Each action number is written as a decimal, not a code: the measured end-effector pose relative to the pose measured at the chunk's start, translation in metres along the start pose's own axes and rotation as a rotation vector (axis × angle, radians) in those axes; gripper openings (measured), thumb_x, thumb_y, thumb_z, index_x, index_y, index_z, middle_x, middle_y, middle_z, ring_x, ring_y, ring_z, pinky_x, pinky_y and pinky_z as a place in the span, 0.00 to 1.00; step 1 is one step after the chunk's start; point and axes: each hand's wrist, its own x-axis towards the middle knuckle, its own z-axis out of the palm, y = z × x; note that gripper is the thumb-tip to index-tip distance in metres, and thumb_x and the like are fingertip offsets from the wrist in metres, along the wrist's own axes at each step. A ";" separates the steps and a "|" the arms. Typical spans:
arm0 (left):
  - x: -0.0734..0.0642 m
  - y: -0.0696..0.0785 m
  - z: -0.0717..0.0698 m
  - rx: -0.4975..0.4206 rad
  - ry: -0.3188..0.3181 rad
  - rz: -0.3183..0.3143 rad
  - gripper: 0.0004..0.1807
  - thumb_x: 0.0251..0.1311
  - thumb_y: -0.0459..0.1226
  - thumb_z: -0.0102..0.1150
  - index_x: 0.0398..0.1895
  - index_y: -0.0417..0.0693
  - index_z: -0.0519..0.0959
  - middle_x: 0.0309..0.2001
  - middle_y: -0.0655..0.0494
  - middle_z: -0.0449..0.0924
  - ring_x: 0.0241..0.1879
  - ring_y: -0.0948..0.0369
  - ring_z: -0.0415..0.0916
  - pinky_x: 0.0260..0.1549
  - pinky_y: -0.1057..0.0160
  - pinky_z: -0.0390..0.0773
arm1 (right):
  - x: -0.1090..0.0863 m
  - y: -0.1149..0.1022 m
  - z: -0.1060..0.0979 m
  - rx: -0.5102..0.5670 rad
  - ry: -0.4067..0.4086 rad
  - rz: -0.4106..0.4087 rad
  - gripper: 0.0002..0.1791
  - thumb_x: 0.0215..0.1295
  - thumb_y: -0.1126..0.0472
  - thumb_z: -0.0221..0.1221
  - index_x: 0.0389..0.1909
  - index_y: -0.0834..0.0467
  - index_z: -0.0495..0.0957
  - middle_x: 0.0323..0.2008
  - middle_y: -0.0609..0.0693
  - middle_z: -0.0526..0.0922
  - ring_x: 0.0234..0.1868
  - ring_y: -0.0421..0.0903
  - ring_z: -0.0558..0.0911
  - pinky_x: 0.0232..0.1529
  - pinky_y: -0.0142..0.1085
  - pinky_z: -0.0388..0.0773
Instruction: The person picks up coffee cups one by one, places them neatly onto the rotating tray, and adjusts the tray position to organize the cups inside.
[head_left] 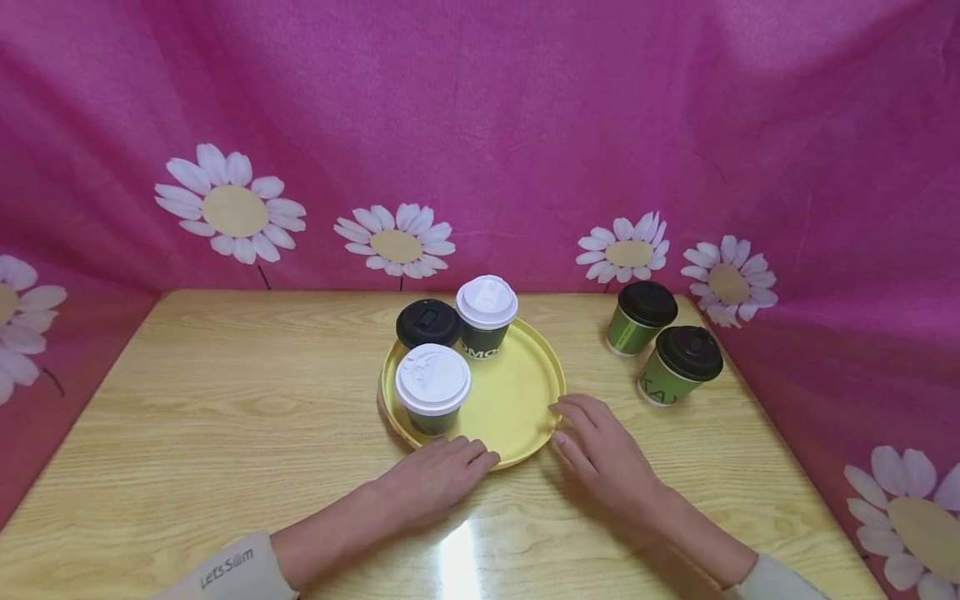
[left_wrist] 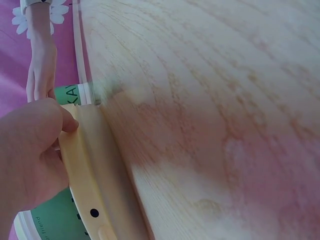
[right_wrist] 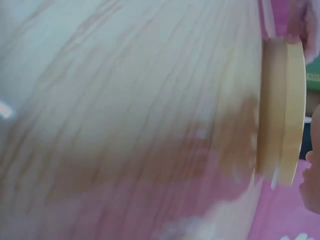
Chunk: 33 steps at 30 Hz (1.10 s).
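Observation:
A round yellow tray (head_left: 521, 396) stands on the table with three lidded paper cups grouped on its left side. One cup has a black lid (head_left: 429, 323); the other two, a back cup (head_left: 487, 308) and a front cup (head_left: 433, 385), wear white lids. My left hand (head_left: 444, 477) grips the tray's near rim, its thumb against the outer wall (left_wrist: 82, 150) in the left wrist view. Beside the right rim is my right hand (head_left: 607, 454), fingers loosely extended with the fingertips right at the edge. In the right wrist view only part of that hand (right_wrist: 311, 175) shows.
Two green cups with black lids, a rear one (head_left: 637, 321) and a front one (head_left: 678, 367), stand on the table right of the tray. Behind the wooden table (head_left: 247, 400) hangs a pink cloth (head_left: 480, 150) with daisies, which also runs along both sides.

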 end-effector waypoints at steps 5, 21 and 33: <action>-0.001 0.000 -0.001 -0.012 0.005 -0.003 0.17 0.64 0.32 0.56 0.56 0.46 0.73 0.42 0.56 0.73 0.39 0.59 0.73 0.36 0.64 0.75 | -0.004 0.008 -0.008 0.192 0.093 0.227 0.19 0.74 0.57 0.55 0.62 0.56 0.70 0.61 0.51 0.72 0.65 0.50 0.68 0.63 0.53 0.66; -0.001 -0.001 -0.003 -0.020 -0.026 -0.015 0.17 0.66 0.32 0.54 0.57 0.46 0.73 0.43 0.56 0.74 0.40 0.59 0.73 0.37 0.63 0.76 | -0.004 0.013 -0.036 0.547 0.698 0.382 0.32 0.57 0.80 0.63 0.62 0.74 0.61 0.51 0.46 0.70 0.54 0.42 0.71 0.57 0.31 0.70; 0.001 0.000 -0.002 -0.025 -0.057 -0.021 0.17 0.65 0.32 0.56 0.58 0.46 0.73 0.45 0.56 0.74 0.42 0.59 0.74 0.39 0.63 0.76 | -0.030 0.065 -0.043 0.469 0.785 0.590 0.42 0.54 0.74 0.69 0.67 0.61 0.59 0.51 0.50 0.68 0.52 0.40 0.69 0.52 0.26 0.69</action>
